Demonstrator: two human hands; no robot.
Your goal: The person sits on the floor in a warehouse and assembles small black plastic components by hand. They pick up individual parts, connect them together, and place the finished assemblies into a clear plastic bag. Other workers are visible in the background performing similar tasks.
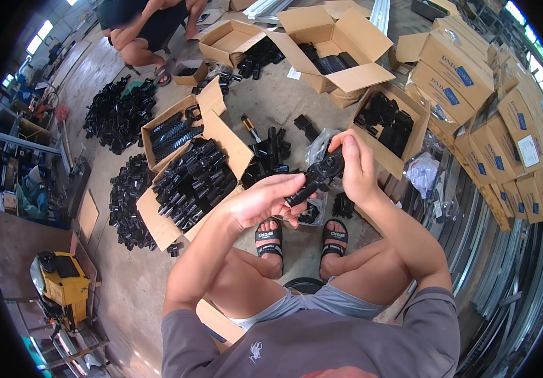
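Observation:
A black jointed fitting (323,171), with a rounded body and a short arm, is held up in front of me between both hands. My left hand (264,200) is closed around its lower left end. My right hand (356,165) grips the upper right end, fingers over the top. Its exact kind I cannot make out. Below and left of it lies a heap of black parts (268,151), with an orange-handled screwdriver (251,128) at its far side. Clear plastic bags (319,148) sit just behind the fitting. An open carton (244,154) full of black parts stands left of my hands.
Heaps of black parts (120,113) lie at the left. Open cartons (363,47) stand ahead, another carton (417,126) at the right. Closed cartons (454,75) are stacked far right above long metal profiles (498,271). A person (139,38) squats at the far left; a yellow machine (63,286) stands near left.

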